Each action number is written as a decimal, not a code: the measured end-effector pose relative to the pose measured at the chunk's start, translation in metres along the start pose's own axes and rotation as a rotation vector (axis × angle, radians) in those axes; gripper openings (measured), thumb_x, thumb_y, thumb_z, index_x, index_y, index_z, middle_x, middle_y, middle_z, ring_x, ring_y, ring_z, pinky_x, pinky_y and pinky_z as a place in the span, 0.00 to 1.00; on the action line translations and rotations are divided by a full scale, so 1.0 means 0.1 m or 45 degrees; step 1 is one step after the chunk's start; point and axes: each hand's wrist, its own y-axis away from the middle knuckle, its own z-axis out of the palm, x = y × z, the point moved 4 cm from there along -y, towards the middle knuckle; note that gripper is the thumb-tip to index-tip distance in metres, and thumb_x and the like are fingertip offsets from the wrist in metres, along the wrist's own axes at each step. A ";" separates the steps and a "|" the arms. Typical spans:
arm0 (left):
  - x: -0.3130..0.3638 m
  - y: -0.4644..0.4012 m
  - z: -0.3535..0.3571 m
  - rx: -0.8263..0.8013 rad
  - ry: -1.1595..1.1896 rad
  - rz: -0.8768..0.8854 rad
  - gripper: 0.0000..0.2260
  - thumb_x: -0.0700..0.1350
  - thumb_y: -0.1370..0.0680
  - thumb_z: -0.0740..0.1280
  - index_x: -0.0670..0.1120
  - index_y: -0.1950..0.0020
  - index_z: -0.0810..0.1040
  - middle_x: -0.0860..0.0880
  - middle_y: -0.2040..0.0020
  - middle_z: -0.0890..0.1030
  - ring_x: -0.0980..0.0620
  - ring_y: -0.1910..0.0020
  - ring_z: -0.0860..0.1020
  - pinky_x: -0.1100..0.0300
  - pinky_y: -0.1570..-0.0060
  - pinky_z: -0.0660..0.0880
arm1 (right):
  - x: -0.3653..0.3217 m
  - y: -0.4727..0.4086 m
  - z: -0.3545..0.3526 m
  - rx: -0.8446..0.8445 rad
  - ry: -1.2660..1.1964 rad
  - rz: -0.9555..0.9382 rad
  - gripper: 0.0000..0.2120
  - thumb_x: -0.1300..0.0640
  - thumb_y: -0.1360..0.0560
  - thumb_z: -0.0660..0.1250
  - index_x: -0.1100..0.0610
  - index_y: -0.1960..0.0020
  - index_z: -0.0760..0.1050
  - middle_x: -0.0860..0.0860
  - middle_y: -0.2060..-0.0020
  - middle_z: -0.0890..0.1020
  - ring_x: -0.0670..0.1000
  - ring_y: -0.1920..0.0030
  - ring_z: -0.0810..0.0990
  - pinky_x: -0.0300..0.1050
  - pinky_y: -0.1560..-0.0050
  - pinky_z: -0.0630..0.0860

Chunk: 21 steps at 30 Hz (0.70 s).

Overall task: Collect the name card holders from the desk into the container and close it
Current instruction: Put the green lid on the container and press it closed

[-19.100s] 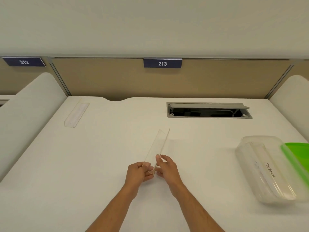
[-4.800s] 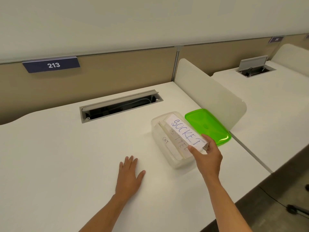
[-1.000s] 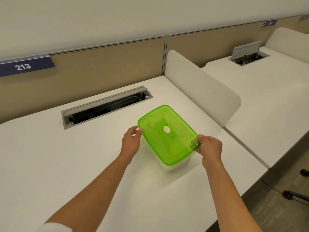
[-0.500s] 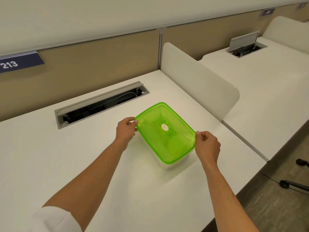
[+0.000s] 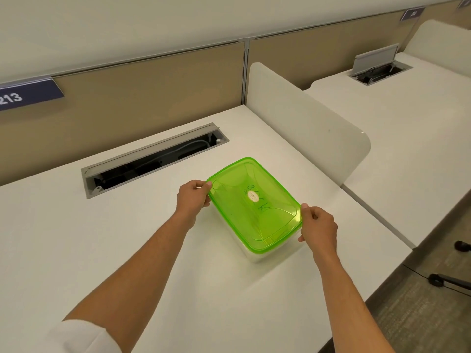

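white laminate desk (image 5: 76, 250), one, with one open grey cable tray slot (image 5: 153, 159) set into it toward the back. one rounded white side divider (image 5: 305, 123) stands between this desk and the next.

clear rectangular plastic container (image 5: 257, 257), one, sits on the desk toward its right edge. only a strip of its wall shows under the lid at the near end. translucent green rectangular lid (image 5: 252, 205), one, lies on top of it and covers the opening; it looks slightly tilted, so i judge it laid on but not yet pressed home all round.

my left hand (image 5: 191, 200) pinches the lid's far-left corner, thumb on top, fingers curled under the rim. my right hand (image 5: 317, 225) grips the near-right corner the same way.

name card holders: none visible on the part of the desk in view. faint handwriting shows through the green lid, so some are inside; i cannot count them through it.

progress, my judgement: collecting appears done, closing is under way. left to do: press the rim down at each corner until it seats, then let go.
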 end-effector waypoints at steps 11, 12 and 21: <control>0.04 0.02 0.00 -0.006 -0.033 0.054 0.06 0.47 0.23 0.71 0.44 0.56 0.81 0.42 0.60 0.81 0.48 0.66 0.79 0.57 0.63 0.78 | 0.04 0.00 0.01 -0.061 -0.018 -0.086 0.16 0.46 0.18 0.57 0.55 0.56 0.76 0.58 0.67 0.79 0.48 0.79 0.80 0.47 0.62 0.75; 0.04 0.02 0.01 -0.005 -0.034 0.054 0.07 0.47 0.23 0.71 0.44 0.56 0.81 0.42 0.59 0.81 0.48 0.66 0.79 0.57 0.63 0.78 | 0.05 0.00 0.01 -0.069 -0.027 -0.081 0.16 0.46 0.18 0.57 0.55 0.55 0.76 0.57 0.67 0.79 0.48 0.79 0.79 0.45 0.64 0.74; 0.05 0.01 0.00 -0.026 -0.039 0.021 0.08 0.47 0.23 0.71 0.43 0.54 0.80 0.41 0.58 0.82 0.48 0.65 0.80 0.57 0.64 0.79 | 0.07 -0.01 0.06 -0.096 -0.143 -0.070 0.16 0.49 0.17 0.56 0.56 0.55 0.76 0.54 0.70 0.79 0.48 0.80 0.78 0.44 0.66 0.73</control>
